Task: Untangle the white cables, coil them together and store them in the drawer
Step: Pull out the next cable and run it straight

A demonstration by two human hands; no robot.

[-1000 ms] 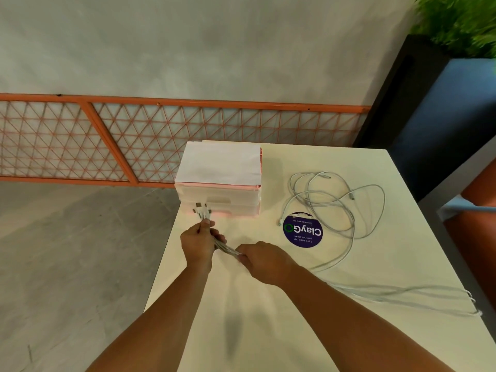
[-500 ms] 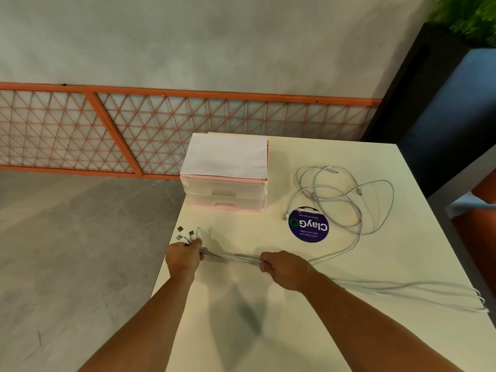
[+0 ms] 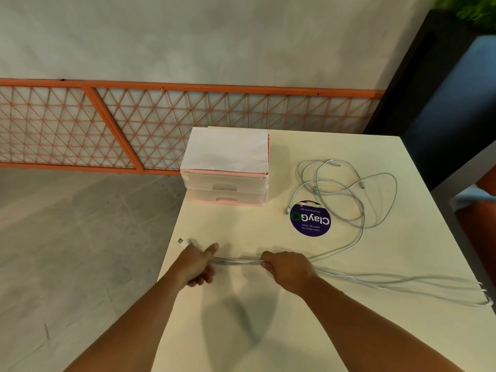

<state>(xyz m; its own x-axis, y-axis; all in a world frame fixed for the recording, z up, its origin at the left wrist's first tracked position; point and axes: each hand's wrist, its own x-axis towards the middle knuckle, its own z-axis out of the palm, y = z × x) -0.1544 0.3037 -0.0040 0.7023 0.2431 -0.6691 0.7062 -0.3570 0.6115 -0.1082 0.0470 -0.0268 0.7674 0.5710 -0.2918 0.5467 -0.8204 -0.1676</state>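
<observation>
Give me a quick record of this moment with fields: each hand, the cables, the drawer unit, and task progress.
left hand: closed on the cable bundle near its plug ends
right hand: closed on the same bundle, apart from the left
white cables: far part loose and looped, crossing the round sticker
drawer unit: both drawers shut
progress: not yet coiled or stored

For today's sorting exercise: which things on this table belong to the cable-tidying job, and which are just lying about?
Belongs to the job:
- white cables, bundle pulled between left hand and right hand
- loose cable tangle
- drawer unit, both drawers shut

Just lying about:
- round purple sticker
- white paper on the drawer unit
- orange lattice fence
</observation>
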